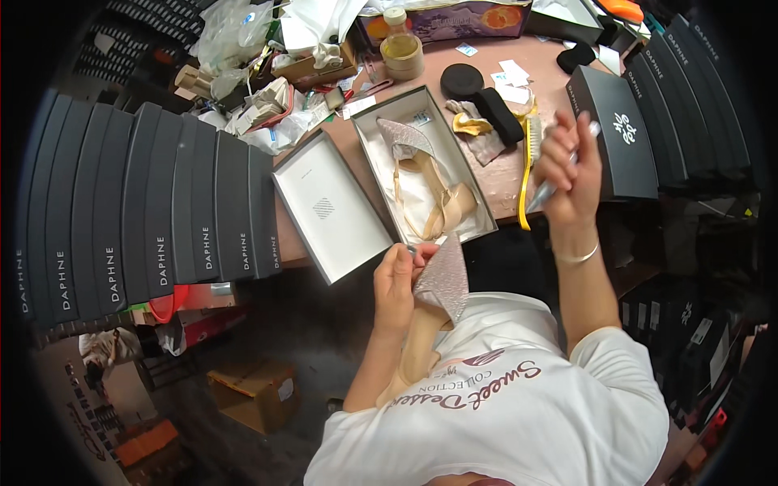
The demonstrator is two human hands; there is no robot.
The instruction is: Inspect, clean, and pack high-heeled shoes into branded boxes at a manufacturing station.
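Observation:
My left hand [395, 285] is closed on a pointed-toe shoe [443, 279] with a glittery pale pink toe and a beige rear part, held close to my shirt. Raised over the table's right side, my right hand [570, 174] grips a slim silvery-grey tool [541, 197] with a tapered tip; its exact kind is unclear. A matching shoe [408, 140] with beige straps lies in an open shoebox [484, 212] in front of me. The box's lid [328, 206] rests at its left, pale inside up. Beside my right hand is a yellow-handled brush [525, 186].
Dark shoeboxes [146, 202] stand in a row at left; more [673, 105] stand at right near a closed black box [620, 134]. A black round tin [462, 81], a crumpled cloth [480, 139] and a jar of yellowish liquid [401, 49] sit farther back.

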